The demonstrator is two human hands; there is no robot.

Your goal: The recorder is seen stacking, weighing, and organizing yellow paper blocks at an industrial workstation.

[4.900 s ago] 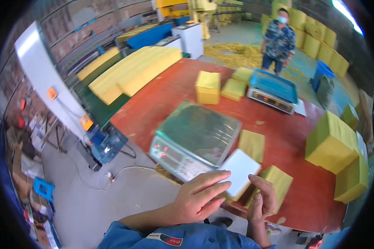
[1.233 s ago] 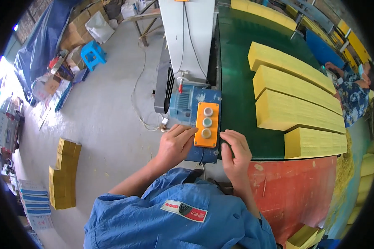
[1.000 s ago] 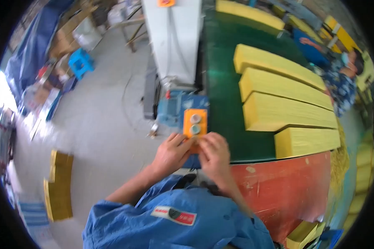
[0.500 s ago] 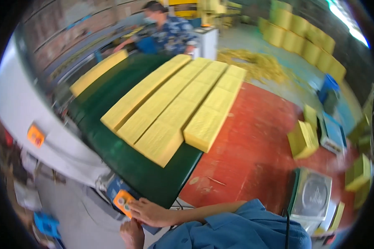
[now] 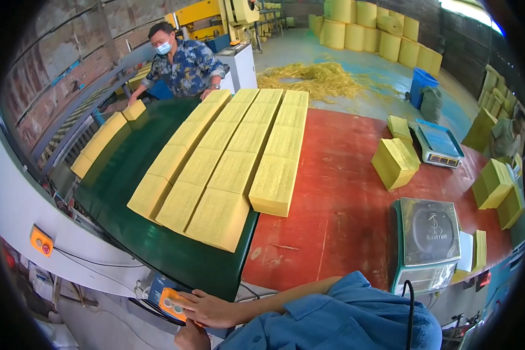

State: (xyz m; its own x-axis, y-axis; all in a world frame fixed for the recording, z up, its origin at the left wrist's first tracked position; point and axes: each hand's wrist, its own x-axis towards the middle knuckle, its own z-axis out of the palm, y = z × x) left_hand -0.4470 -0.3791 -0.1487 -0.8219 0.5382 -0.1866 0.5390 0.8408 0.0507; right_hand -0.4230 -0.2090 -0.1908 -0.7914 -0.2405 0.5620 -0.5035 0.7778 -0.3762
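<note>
My right hand [image 5: 209, 308] lies over an orange control box [image 5: 170, 302] with round buttons, its fingers stretched across the box's right side. Just below it, my left hand [image 5: 192, 336] is closed beside the box; whatever it may grip is hidden. Above the box, a dark green belt surface [image 5: 151, 239] carries several long rows of yellow paper stacks [image 5: 216, 195]. One of these rows [image 5: 277, 169] sits along the boundary with a red tabletop [image 5: 332, 233]. A shorter row of yellow stacks [image 5: 102, 143] stands along the belt's far-left edge.
A co-worker [image 5: 184, 67] stands behind the belt, one hand at a small yellow stack [image 5: 134, 109]. Two scales [image 5: 430, 233] and loose yellow blocks [image 5: 395, 163] occupy the table's right side. A white machine panel [image 5: 35, 192] borders the left. Yellow scraps [image 5: 315, 79] cover some floor.
My view has shifted, and the picture is sharper. The co-worker now shows more fully, with a hand at the far end of the left row. My hands stay at the control box.
</note>
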